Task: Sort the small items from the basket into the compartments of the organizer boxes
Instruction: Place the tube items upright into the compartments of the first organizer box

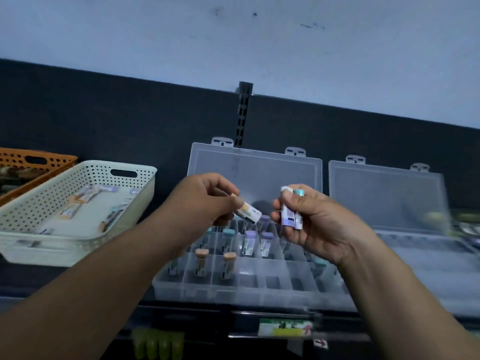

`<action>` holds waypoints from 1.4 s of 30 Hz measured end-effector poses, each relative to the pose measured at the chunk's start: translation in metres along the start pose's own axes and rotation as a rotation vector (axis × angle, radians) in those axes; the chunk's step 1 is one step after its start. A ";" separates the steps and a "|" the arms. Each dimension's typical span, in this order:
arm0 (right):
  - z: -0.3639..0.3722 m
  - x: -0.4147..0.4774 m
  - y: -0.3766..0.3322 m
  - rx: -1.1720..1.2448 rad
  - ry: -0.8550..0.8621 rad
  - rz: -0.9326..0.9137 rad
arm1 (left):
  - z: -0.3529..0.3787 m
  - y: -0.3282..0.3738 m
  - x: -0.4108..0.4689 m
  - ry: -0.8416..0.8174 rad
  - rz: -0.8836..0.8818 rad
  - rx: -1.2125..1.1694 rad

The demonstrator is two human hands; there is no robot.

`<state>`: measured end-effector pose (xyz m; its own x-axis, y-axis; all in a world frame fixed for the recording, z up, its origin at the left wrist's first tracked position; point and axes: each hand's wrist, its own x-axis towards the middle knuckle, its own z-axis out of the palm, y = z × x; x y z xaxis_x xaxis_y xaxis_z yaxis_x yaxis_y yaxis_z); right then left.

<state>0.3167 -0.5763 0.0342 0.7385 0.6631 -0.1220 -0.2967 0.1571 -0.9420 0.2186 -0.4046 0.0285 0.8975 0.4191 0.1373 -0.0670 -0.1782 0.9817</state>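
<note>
My left hand (207,197) is shut on a small labelled tube with an orange cap (248,213), held above the clear organizer box (233,289). Just to its right, my right hand (309,222) grips two tubes (291,211), one with a white-purple cap and one with a teal cap. The organizer's open lid (254,172) leans against the dark wall. Its compartments hold tubes with orange caps (215,255), purple caps (255,236) and teal caps. The white perforated basket (78,172) at the left holds several more tubes (75,203).
A second clear organizer box (428,268) stands open at the right, blurred. An orange perforated basket (36,159) sits behind the white one at the far left. A dark wall panel (104,113) rises right behind the boxes. The shelf's front edge carries labels (284,327).
</note>
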 end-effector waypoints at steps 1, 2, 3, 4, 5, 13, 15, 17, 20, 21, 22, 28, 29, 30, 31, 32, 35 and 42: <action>-0.009 -0.004 0.000 -0.018 0.019 -0.004 | 0.009 0.001 -0.001 -0.014 0.000 0.006; -0.016 -0.008 0.000 -0.031 0.035 -0.006 | 0.016 0.002 -0.002 -0.025 -0.001 0.017; -0.024 -0.012 0.000 -0.037 0.048 -0.004 | 0.025 0.003 -0.003 -0.039 -0.004 0.037; -0.032 -0.015 0.001 -0.037 0.055 0.001 | 0.032 0.004 -0.005 -0.049 -0.009 0.063; -0.038 -0.019 0.001 -0.025 0.055 0.008 | 0.039 0.005 -0.006 -0.058 -0.012 0.087; -0.073 -0.035 0.005 -0.025 0.006 0.050 | 0.066 0.005 -0.010 -0.021 0.008 0.281; -0.075 -0.036 0.007 -0.003 -0.004 0.076 | 0.066 0.003 -0.012 0.002 0.037 0.393; -0.075 -0.037 0.009 0.014 -0.009 0.098 | 0.065 0.000 -0.015 0.017 0.055 0.495; -0.073 -0.036 0.013 -0.031 0.020 0.114 | 0.062 -0.003 -0.016 0.025 0.078 0.615; -0.072 -0.035 0.013 -0.065 0.032 0.108 | 0.060 -0.004 -0.017 0.022 0.081 0.643; -0.070 -0.033 0.013 -0.108 0.041 0.095 | 0.058 -0.005 -0.016 0.013 0.083 0.673; -0.059 -0.026 0.012 -0.566 0.014 -0.004 | 0.051 -0.017 -0.011 -0.069 0.096 0.870; -0.057 -0.024 0.012 -0.692 0.017 -0.034 | 0.051 -0.021 -0.011 -0.090 0.090 0.890; -0.055 -0.023 0.013 -0.821 0.015 -0.072 | 0.050 -0.025 -0.010 -0.110 0.092 0.919; -0.053 -0.021 0.014 -0.941 0.005 -0.111 | 0.050 -0.029 -0.009 -0.125 0.102 0.951; -0.051 -0.019 0.015 -1.056 -0.009 -0.152 | 0.049 -0.032 -0.008 -0.134 0.115 0.977; -0.043 -0.012 0.022 -1.317 -0.025 -0.258 | 0.047 -0.040 -0.005 -0.153 0.145 1.015; -0.031 -0.003 0.038 -1.503 -0.054 -0.242 | 0.048 -0.051 0.001 -0.177 0.242 1.132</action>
<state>0.3222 -0.5948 -0.0105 0.6451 0.7620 0.0567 0.7208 -0.5821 -0.3763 0.2442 -0.4378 -0.0276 0.9686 0.1516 0.1969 0.1017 -0.9648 0.2425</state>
